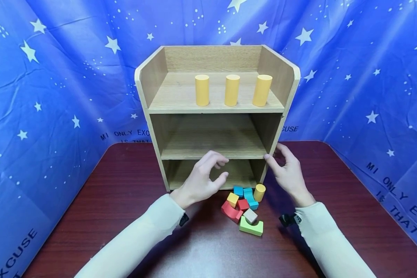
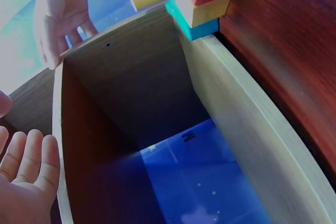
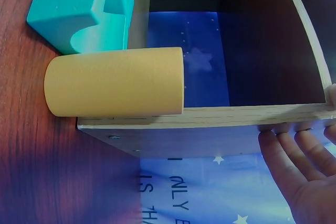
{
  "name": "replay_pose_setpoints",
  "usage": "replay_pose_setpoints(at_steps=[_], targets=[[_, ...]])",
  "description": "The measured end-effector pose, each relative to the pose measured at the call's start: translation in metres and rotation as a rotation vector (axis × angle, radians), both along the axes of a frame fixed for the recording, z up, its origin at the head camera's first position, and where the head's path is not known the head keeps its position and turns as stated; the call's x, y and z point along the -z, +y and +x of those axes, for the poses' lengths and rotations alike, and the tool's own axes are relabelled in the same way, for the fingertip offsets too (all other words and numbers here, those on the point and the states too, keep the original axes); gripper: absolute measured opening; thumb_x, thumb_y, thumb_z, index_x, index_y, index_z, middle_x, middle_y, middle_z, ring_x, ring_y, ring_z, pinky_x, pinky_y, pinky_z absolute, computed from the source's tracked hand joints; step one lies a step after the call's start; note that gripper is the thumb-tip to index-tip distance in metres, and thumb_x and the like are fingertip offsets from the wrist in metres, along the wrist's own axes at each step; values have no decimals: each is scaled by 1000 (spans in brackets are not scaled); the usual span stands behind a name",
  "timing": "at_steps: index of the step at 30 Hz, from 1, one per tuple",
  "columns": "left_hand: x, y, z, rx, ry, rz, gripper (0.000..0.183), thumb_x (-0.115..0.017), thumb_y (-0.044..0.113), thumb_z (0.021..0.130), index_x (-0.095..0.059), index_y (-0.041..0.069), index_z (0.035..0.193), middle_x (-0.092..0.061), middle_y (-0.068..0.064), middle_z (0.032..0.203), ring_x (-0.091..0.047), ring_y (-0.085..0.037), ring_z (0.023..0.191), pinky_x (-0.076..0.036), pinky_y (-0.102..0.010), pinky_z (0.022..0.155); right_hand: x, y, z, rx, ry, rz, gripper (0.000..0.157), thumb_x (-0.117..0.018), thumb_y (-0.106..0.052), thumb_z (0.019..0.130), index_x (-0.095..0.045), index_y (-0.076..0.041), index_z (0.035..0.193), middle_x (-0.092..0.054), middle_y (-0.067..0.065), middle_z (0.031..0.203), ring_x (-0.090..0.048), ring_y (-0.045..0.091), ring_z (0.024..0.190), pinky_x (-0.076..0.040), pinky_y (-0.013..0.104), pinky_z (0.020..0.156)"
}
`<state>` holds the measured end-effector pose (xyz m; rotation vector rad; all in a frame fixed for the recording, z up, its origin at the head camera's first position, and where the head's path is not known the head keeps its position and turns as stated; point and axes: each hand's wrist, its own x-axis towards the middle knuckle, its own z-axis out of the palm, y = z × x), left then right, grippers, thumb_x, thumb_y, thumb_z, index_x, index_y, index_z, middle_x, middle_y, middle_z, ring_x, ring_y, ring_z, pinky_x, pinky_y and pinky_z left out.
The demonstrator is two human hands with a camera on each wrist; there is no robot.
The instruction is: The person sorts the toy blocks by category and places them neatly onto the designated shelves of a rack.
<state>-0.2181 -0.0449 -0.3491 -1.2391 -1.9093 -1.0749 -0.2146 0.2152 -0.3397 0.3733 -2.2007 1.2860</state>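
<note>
A light wooden shelf unit (image 1: 215, 111) stands before me with three yellow cylinders (image 1: 231, 91) upright on its top level. In front of its lowest compartment, my left hand (image 1: 203, 177) hovers with loosely curved fingers and nothing in them. My right hand (image 1: 291, 175) is at the unit's right side panel. In the right wrist view its fingertips touch the panel's outer face, with the thumb by the front edge. Below the hands, another yellow cylinder (image 1: 259, 192) stands on the table beside turquoise curved blocks (image 1: 251, 200).
Close to the shelf's front lie a blue block (image 1: 238, 191), a small yellow block (image 1: 233, 199), red blocks (image 1: 231, 212), a pale cube (image 1: 250, 216) and a green notched block (image 1: 251, 227). They sit on the dark red-brown table (image 1: 125, 208). Blue star-patterned cloth (image 1: 73, 77) surrounds it.
</note>
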Motion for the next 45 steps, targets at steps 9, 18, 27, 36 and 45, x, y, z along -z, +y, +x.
replay_pose_setpoints(at_steps=[9,18,27,36,45], targets=[[7,6,-1,-4,-39,-17,30,-66,5,82,-58,2,110,-58,-6,105,-56,-15,89,-51,-31,78,20,12,-19,-10,3,-15,40,-66,-15,90,-57,-8,128,-65,11,107,-57,0,93,-47,15,76],[11,13,-1,-4,-80,-43,29,-67,6,82,-58,3,110,-58,-5,103,-56,-14,88,-50,-26,80,17,11,-17,-18,19,-7,39,-66,-13,90,-57,-4,127,-64,14,105,-57,0,92,-47,14,76],[18,22,-1,5,-98,-72,29,-67,6,82,-58,4,110,-58,-5,104,-57,-13,90,-50,-26,81,22,13,-20,-18,22,0,39,-66,-14,90,-57,-6,128,-64,12,105,-57,1,93,-46,13,76],[24,31,-2,21,-120,-99,30,-68,7,83,-58,3,111,-58,-7,106,-57,-14,91,-49,-24,82,23,13,-20,-9,28,9,40,-65,-15,90,-57,-7,128,-65,12,104,-57,1,93,-46,13,76],[31,40,-2,26,-139,-111,32,-69,8,82,-59,3,111,-57,-5,106,-56,-16,93,-46,-21,85,23,13,-20,-6,22,6,40,-66,-16,90,-56,-7,128,-64,12,105,-56,0,93,-46,13,77]])
